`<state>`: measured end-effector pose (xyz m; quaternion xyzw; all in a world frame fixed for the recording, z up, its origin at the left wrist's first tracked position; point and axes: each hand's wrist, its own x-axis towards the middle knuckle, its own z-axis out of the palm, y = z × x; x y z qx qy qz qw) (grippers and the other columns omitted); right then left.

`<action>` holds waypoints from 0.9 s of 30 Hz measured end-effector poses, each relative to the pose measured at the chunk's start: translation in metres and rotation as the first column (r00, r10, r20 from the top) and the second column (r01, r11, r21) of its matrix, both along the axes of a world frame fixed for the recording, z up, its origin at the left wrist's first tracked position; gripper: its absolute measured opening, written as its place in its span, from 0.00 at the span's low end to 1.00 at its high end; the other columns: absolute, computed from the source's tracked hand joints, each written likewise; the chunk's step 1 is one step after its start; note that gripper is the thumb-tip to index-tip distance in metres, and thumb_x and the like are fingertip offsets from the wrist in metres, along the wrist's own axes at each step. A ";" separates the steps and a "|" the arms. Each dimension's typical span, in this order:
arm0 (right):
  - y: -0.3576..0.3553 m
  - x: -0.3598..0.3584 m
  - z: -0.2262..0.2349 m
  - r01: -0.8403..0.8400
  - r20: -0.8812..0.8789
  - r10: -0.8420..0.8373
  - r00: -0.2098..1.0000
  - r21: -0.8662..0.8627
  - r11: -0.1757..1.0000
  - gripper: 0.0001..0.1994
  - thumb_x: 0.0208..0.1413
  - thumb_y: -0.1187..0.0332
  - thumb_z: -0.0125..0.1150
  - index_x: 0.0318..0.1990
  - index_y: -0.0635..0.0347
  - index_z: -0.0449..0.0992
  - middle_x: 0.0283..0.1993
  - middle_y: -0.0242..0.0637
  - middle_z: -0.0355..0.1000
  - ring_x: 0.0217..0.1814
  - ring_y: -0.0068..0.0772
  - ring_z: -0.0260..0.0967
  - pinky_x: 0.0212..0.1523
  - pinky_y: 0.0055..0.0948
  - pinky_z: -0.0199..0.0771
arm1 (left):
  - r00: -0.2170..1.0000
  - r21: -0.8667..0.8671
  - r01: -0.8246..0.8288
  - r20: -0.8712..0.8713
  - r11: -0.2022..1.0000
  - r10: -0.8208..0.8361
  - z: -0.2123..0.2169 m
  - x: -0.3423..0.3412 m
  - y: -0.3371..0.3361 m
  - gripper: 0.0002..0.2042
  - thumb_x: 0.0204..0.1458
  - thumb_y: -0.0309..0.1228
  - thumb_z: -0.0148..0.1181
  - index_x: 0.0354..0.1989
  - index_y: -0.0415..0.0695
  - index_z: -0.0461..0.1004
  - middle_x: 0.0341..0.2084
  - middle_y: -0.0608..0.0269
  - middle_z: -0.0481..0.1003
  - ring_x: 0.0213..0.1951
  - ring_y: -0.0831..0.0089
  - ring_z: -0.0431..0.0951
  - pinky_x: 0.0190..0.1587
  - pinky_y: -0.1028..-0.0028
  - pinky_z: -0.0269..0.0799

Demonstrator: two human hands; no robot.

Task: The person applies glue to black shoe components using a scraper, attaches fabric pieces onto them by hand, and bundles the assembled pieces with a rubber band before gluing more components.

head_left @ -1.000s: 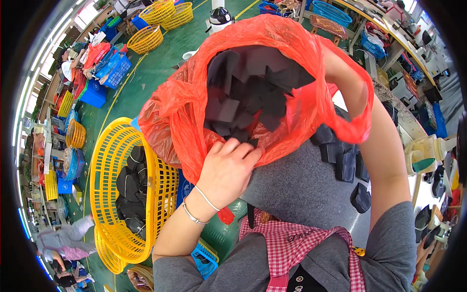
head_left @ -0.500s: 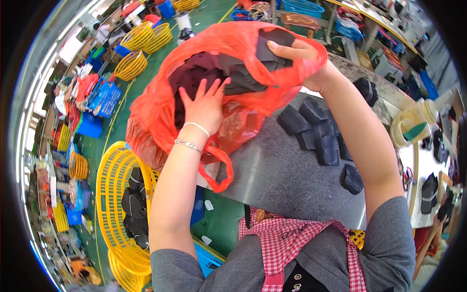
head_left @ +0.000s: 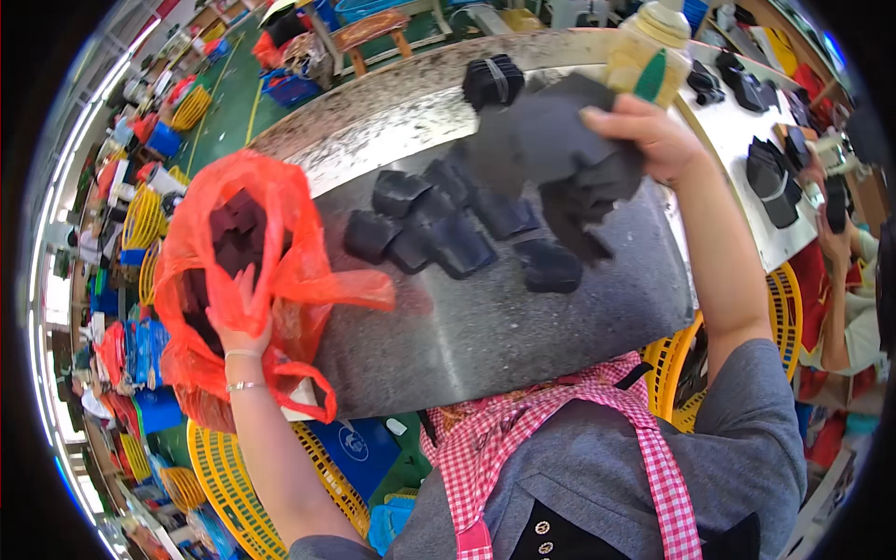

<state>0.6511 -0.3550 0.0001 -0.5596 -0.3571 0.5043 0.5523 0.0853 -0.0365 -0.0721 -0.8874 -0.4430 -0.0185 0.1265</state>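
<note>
While my left hand, grip unclear, is staying at the red plastic bag, my right hand is holding pulled-out black cutouts near the table's right edge.

Left hand at mouth of translucent red plastic bag, fingers partly behind film, grip unclear; dark flat pieces inside. Right hand pinches blurred bunch of thin dark-grey sheet pieces, thumb on top, above speckled grey tabletop. Black curved blocks clustered below, one nearer the person. Black banded bundle near cloudy yellowish plastic container. Yellow slotted plastic basket lower left.
</note>
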 end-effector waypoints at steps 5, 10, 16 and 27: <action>-0.116 0.056 0.023 0.360 0.241 -0.427 0.872 0.276 0.891 0.25 0.65 0.59 0.65 0.61 0.68 0.72 0.52 0.36 0.79 0.50 0.24 0.78 0.53 0.24 0.78 | 0.979 -0.090 -0.160 0.116 0.983 0.170 0.051 0.049 -0.069 0.32 0.56 0.37 0.68 0.70 0.49 0.66 0.67 0.52 0.69 0.68 0.53 0.68 0.71 0.61 0.56; -0.146 0.086 -0.058 0.406 0.542 -0.137 0.829 -0.414 0.815 0.29 0.61 0.53 0.69 0.61 0.66 0.74 0.54 0.33 0.78 0.54 0.25 0.73 0.60 0.26 0.69 | 0.882 -0.122 -0.026 0.464 0.992 0.080 0.088 0.024 -0.127 0.31 0.58 0.33 0.67 0.69 0.40 0.66 0.66 0.51 0.69 0.68 0.57 0.68 0.70 0.64 0.58; -0.134 0.094 -0.097 0.370 0.800 -0.135 0.585 -0.115 0.922 0.39 0.56 0.59 0.73 0.71 0.64 0.62 0.65 0.42 0.69 0.65 0.34 0.66 0.66 0.32 0.64 | 0.664 -0.054 -0.291 0.708 0.955 0.242 0.098 -0.031 -0.258 0.26 0.60 0.28 0.64 0.67 0.37 0.68 0.63 0.55 0.72 0.66 0.66 0.69 0.69 0.65 0.60; 0.024 -0.050 -0.004 -0.438 0.903 -0.099 0.419 0.297 0.849 0.27 0.67 0.64 0.59 0.71 0.59 0.65 0.72 0.44 0.65 0.75 0.39 0.59 0.72 0.43 0.56 | -0.034 -0.244 -0.804 0.930 0.542 0.367 0.025 -0.162 -0.534 0.20 0.62 0.26 0.62 0.62 0.37 0.73 0.58 0.56 0.76 0.60 0.72 0.75 0.61 0.73 0.69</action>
